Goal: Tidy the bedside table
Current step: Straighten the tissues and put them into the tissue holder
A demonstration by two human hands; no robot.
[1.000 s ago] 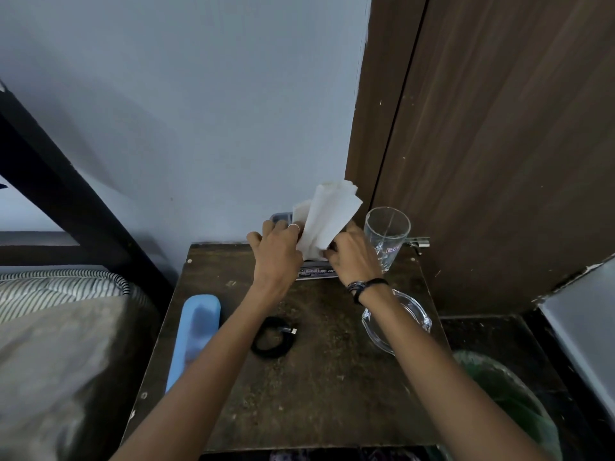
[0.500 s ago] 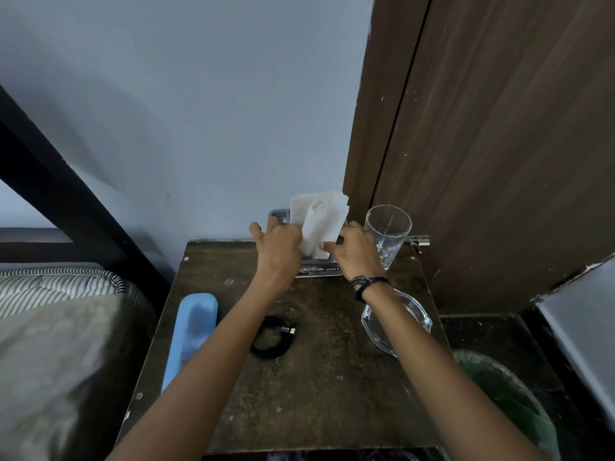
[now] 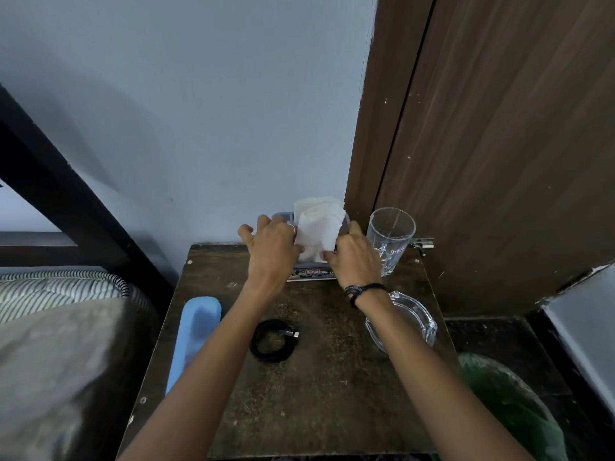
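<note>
Worn wood, clear glass, soft paper on my feed.

I see the bedside table [image 3: 332, 394] as dark wood with a matt, speckled, rough-looking top. The tissues [image 3: 317, 227] look like thin white paper, soft and creased, sitting in a grey holder [image 3: 281, 216] that reads as smooth plastic. The drinking glass [image 3: 391, 239] is clear, glossy glass, and so is the thick ashtray [image 3: 416, 322], which catches bright glints. The cable [image 3: 273, 341] looks like matt black rubber with a small metal plug. The blue case [image 3: 196, 331] is smooth with a dull sheen, probably plastic. The door [image 3: 515, 144] is brown wood grain with a satin finish, and the wall [image 3: 199, 111] is flat matt paint.
</note>
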